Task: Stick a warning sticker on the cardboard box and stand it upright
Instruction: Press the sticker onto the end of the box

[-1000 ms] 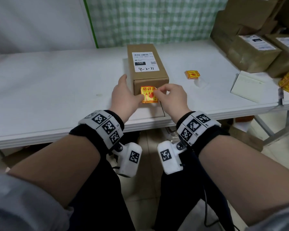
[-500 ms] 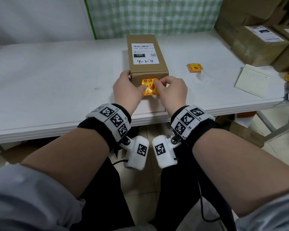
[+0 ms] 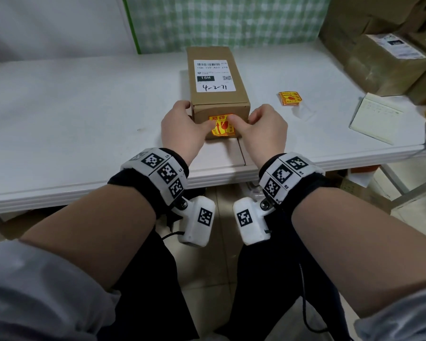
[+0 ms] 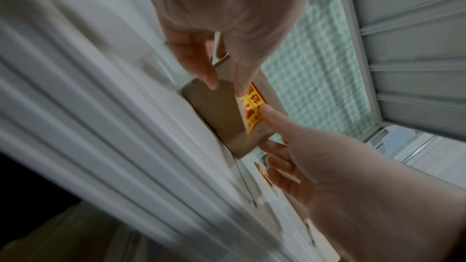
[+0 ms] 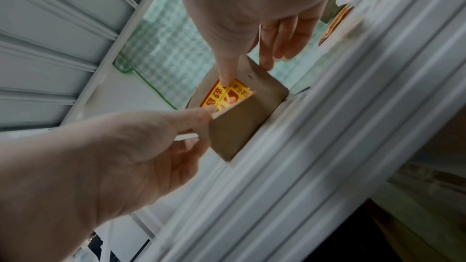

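Observation:
A long cardboard box (image 3: 214,100) lies flat on the white table (image 3: 59,119), its labelled side up and one end toward me. A yellow and red warning sticker (image 3: 223,131) sits on that near end. My left hand (image 3: 186,124) holds the box's left corner, thumb pressing the sticker. My right hand (image 3: 263,127) curls round the right corner, and its thumb also presses the sticker. The left wrist view shows both thumbs on the sticker (image 4: 252,107). In the right wrist view the sticker (image 5: 227,95) lies flat against the box (image 5: 242,125).
A spare sticker (image 3: 290,98) and a scrap of clear backing (image 3: 305,112) lie right of the box. A pale notepad (image 3: 376,119) rests further right. Several brown parcels (image 3: 389,60) crowd the back right corner. The table's front edge (image 3: 59,195) runs just under my wrists.
Both hands have slid up from the sticker's edges onto the box end. The thumbs have come together on the sticker, and the fingers have closed round the box's corners.

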Available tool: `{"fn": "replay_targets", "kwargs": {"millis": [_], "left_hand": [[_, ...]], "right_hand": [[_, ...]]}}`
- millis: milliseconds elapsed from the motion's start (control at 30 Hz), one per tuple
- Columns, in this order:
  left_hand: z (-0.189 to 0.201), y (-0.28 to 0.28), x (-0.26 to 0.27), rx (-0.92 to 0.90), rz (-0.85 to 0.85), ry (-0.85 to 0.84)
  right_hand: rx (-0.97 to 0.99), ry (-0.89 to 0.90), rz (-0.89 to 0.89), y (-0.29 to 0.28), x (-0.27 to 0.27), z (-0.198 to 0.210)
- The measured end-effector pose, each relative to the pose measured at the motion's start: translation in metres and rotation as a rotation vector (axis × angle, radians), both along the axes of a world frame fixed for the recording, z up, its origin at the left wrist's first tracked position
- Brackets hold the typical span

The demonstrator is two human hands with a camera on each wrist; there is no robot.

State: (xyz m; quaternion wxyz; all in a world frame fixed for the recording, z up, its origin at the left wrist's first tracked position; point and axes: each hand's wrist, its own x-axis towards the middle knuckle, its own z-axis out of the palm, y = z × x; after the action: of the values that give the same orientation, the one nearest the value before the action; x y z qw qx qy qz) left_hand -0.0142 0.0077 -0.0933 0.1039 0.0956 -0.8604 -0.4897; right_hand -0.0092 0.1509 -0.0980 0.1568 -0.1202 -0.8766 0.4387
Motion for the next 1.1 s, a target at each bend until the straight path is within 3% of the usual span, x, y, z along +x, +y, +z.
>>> {"fn": "replay_targets", "kwargs": {"millis": [233,367,733,1100], "left_hand": [[0.022,-0.013,-0.014,-0.352,-0.248,0.076],[0.023,-0.014,-0.023,-0.547,-0.254,0.054],[0.013,-0.013,-0.021,-0.716,-0.228,0.040],[0.015,-0.017,-0.021,-0.727,-0.269,-0.008]], "right_hand": [[0.117,0.055,0.307,0.012,-0.015,0.016],[0.207,0.013,0.374,0.018,-0.025,0.016],[0.441,-0.006,0.393,0.021,-0.029,0.011],[0.638,-0.010,0.285,-0.003,-0.032,0.020]]}}
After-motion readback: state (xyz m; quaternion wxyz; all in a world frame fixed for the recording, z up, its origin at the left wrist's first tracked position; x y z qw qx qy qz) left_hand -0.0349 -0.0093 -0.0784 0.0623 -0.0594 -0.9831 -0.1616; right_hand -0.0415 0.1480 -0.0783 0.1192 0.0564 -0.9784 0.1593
